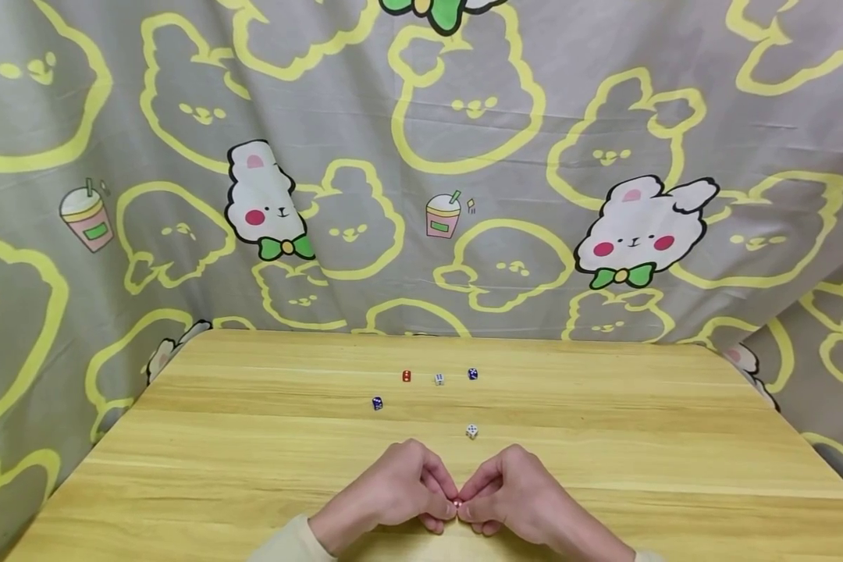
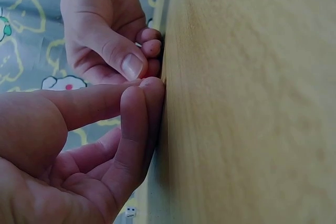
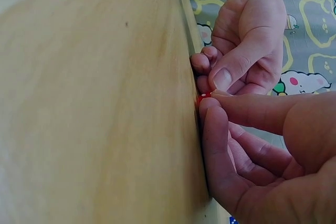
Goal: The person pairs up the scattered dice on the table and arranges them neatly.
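Note:
Near the table's front edge, a small red die [image 1: 457,504] sits between the fingertips of both hands. My left hand [image 1: 402,485] pinches it from the left with thumb and forefinger, while my right hand [image 1: 516,493] pinches it from the right. In the right wrist view, one face of the red die [image 3: 205,96] with white pips shows between the fingertips; the rest is covered. Fingers hide most of it in the left wrist view. A white die [image 1: 471,431] lies just beyond the hands.
Farther back on the wooden table [image 1: 253,437] lie another red die [image 1: 407,376], a second white die [image 1: 439,379] and two blue dice, one at the right [image 1: 473,374] and one at the left [image 1: 377,403]. A patterned grey curtain [image 1: 365,117] hangs behind the table.

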Action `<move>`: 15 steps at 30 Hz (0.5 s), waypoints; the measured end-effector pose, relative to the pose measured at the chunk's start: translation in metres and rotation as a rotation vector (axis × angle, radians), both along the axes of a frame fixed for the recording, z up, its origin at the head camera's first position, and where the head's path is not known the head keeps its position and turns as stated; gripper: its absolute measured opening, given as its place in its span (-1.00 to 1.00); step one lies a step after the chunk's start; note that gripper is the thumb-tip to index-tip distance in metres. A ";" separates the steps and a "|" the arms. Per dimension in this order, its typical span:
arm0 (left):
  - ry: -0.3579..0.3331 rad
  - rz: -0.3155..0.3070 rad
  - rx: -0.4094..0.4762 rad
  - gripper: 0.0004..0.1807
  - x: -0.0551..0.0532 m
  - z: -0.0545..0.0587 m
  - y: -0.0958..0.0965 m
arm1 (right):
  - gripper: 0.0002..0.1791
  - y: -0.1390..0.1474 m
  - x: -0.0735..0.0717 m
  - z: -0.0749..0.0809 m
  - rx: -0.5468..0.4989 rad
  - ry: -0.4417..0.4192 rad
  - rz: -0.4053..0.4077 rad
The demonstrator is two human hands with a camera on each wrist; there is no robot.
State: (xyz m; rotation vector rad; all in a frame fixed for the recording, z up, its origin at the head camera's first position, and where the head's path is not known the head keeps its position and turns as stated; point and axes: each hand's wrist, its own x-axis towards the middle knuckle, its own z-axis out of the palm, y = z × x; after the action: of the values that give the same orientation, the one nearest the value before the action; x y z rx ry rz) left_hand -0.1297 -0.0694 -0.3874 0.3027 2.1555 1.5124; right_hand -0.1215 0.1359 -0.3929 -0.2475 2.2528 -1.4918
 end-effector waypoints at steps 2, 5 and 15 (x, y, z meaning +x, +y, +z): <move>0.000 0.001 -0.003 -0.83 0.000 0.000 0.000 | -0.90 0.000 0.000 0.001 0.001 -0.002 0.000; -0.001 0.001 -0.004 -0.83 0.000 0.001 0.000 | -0.90 -0.001 0.000 0.001 0.005 -0.001 -0.002; 0.000 -0.010 -0.006 -0.83 0.000 0.002 0.000 | -0.89 0.000 0.000 0.000 0.001 0.004 0.000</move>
State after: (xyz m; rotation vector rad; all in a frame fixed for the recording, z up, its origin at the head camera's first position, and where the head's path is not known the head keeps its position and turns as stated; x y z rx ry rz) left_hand -0.1298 -0.0697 -0.3858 0.3105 2.1552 1.5001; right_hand -0.1213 0.1359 -0.3924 -0.2504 2.2571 -1.4909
